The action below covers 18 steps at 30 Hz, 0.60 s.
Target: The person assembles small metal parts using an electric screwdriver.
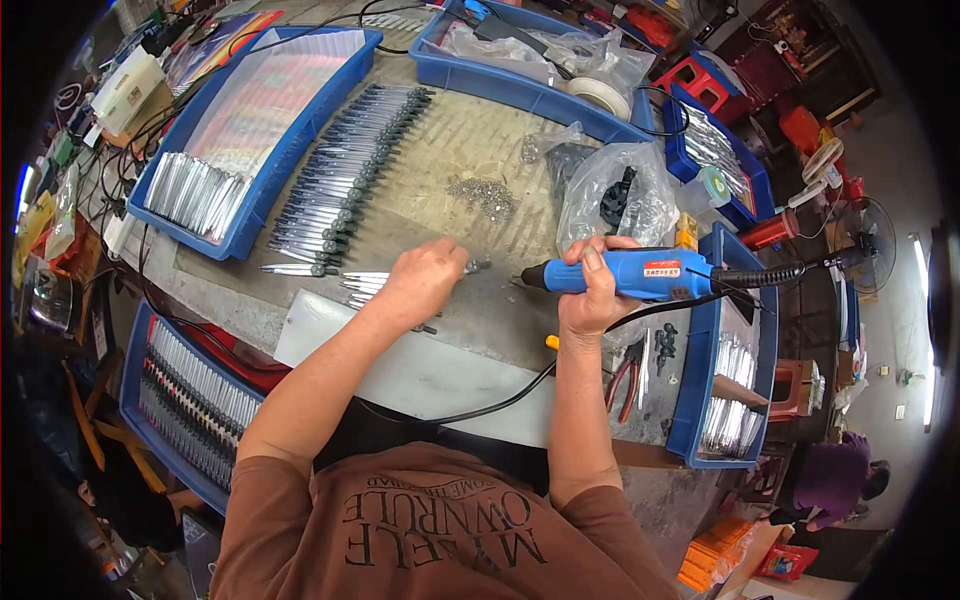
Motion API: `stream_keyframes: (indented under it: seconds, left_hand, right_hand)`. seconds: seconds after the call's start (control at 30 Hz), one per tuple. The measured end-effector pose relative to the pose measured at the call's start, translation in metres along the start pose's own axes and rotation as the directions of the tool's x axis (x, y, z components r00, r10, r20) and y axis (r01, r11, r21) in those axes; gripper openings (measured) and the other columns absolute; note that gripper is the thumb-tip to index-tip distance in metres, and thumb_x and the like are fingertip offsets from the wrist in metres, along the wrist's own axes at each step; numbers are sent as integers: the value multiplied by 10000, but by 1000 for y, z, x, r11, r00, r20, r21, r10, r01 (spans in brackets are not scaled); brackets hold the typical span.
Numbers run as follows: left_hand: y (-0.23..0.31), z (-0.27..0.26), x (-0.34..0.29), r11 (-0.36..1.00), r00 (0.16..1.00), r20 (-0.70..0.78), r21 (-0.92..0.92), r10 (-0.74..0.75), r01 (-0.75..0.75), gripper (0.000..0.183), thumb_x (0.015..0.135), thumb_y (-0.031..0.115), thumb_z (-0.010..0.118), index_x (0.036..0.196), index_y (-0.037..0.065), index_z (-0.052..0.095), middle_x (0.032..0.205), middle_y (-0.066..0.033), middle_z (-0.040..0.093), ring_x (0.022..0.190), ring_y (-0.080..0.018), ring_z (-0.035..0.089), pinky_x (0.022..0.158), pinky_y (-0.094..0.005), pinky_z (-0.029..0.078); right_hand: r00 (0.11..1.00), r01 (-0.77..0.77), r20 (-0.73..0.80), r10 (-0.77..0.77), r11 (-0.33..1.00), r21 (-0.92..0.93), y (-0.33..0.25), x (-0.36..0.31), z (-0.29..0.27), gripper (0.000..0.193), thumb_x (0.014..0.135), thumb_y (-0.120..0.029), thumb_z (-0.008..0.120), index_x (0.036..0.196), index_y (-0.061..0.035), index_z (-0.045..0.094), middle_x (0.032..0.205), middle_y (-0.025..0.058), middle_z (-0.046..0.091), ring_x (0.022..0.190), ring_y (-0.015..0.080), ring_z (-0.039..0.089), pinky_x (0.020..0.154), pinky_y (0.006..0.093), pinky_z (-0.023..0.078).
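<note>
Driver point(638, 286), blue and corded, sits wrapped in the right hand point(590, 292); just left of its nose point(532, 276), the left hand point(425, 280) pinches a slim piece point(479, 266); best align both, wrists steady.

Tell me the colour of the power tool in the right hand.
The power tool is blue with a black nose, best seen in the head view.

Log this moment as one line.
left hand: holding dark-ended piece | right hand: gripping blue corded tool | tool tip: apart from piece | bench: row of pens
</note>
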<state>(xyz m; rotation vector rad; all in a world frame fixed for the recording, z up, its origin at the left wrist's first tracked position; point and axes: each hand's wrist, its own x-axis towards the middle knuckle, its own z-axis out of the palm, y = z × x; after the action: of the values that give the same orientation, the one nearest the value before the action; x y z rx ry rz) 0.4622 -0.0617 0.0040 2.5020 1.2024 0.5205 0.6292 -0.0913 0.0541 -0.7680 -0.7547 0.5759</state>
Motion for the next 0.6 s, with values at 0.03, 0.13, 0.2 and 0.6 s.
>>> stream_keyframes:
  seconds: [0.03, 0.13, 0.2, 0.6]
  left_hand:
    - [-2, 0, 2, 1000, 998, -68, -4, -18, 17, 115, 672, 31, 555, 779, 15, 514, 812, -133, 516, 789, -319, 532, 650, -402, 462]
    - [-8, 6, 6, 999, 990, -141, 37, -21, 27, 122, 636, 9, 546, 754, 9, 514, 800, -137, 516, 783, -323, 532, 647, -401, 464]
    - [-7, 8, 8, 997, 990, -140, 76, -1, 11, 117, 636, 8, 544, 749, 9, 512, 796, -136, 514, 787, -320, 532, 645, -399, 465]
    - [-9, 4, 1, 1000, 996, -80, -13, -28, 27, 113, 721, 82, 593, 794, 28, 526, 785, -123, 516, 793, -309, 532, 652, -404, 443]
  right_hand:
    - [1000, -2, 8, 2, 1000, 7, 1, 0, -2, 323, 655, 11, 537, 953, 14, 413, 709, 93, 475, 561, 197, 497, 558, 316, 437]
    - [1000, 2, -8, -2, 999, 32, 3, -1, -2, 315, 660, -5, 538, 949, 15, 416, 701, 92, 476, 561, 194, 497, 556, 311, 435]
    - [1000, 8, 1, -8, 1000, 20, 5, 1, -8, 321, 661, -12, 537, 954, 17, 410, 696, 91, 474, 561, 192, 497, 555, 309, 435]
    - [1000, 11, -7, -11, 1000, 24, 8, 2, -15, 322, 669, -15, 540, 953, 18, 391, 683, 91, 473, 556, 185, 496, 553, 311, 440]
